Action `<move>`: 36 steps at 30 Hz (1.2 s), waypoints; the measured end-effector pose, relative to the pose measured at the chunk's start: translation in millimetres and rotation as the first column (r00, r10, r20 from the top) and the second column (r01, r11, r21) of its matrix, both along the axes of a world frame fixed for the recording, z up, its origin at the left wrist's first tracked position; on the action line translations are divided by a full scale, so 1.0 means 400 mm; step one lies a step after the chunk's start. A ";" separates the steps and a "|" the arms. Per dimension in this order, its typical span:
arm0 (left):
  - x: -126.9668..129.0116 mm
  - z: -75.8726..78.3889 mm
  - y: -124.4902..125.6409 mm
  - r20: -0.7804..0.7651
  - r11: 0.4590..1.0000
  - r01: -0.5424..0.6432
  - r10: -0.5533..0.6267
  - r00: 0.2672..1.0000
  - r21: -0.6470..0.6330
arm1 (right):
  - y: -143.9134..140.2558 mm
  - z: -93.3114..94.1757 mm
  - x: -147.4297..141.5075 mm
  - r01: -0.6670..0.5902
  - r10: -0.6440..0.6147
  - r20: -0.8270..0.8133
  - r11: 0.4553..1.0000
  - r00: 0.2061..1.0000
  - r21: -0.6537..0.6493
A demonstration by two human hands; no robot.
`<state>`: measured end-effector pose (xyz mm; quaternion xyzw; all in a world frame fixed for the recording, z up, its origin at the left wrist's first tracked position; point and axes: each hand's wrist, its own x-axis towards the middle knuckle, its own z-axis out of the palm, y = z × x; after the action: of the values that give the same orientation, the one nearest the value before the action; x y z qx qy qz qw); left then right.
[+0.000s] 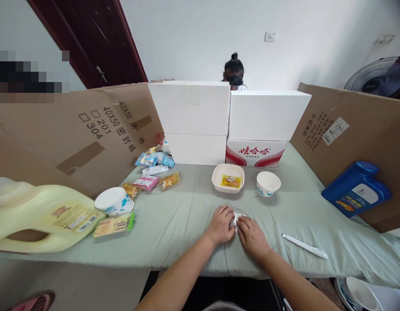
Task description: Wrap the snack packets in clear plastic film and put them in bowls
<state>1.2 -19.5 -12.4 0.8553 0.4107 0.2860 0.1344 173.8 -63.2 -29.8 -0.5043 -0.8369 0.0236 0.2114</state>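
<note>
My left hand (221,224) and my right hand (252,238) rest on the cloth-covered table with fingers curled in. Between them is a small whitish, shiny packet (238,218), mostly hidden by my fingers, and both hands grip its sides. Just beyond my hands stands a square cream bowl (214,183) with a yellow wrapped snack (231,181) lying in it. A white paper bowl (268,184) with a blue pattern stands upright to its right. Right of my right hand lies a white utility knife (305,246).
White boxes (196,108) and cardboard walls (122,142) edge the table. Several wrapped snacks (154,160) lie at left, near a tipped paper bowl (113,201) and a large yellowish jug (66,216). A blue bottle (355,190) leans at right. Another person (234,71) is behind the boxes.
</note>
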 end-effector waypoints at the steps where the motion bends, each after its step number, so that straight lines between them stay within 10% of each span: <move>1: 0.000 -0.002 0.002 0.015 0.999 -0.033 0.033 0.999 0.004 | 0.002 0.005 0.002 -0.004 0.004 0.000 1.000 1.000 -0.013; 15: -0.003 -0.007 0.017 0.072 0.990 -0.140 0.140 0.988 -0.013 | 0.030 0.108 0.034 -0.054 0.063 0.063 0.991 0.996 -0.125; 22: 0.004 -0.007 0.017 0.045 0.986 -0.165 0.167 0.985 -0.034 | 0.252 0.294 0.250 0.318 -0.317 -0.026 0.947 0.948 0.049; 28: 0.003 -0.011 0.017 0.034 0.985 -0.168 0.169 0.985 -0.032 | 0.376 0.310 0.305 0.362 -0.364 -0.017 0.929 0.931 -0.080; 36: 0.005 -0.012 0.018 0.029 0.983 -0.177 0.178 0.984 -0.041 | 0.198 0.377 0.147 0.194 -0.200 -0.232 0.980 0.952 -0.050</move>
<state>3.2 -12.4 -17.3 0.8078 0.4885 0.3026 0.1315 232.7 15.8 121.0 -0.5815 -0.7511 0.0734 0.3038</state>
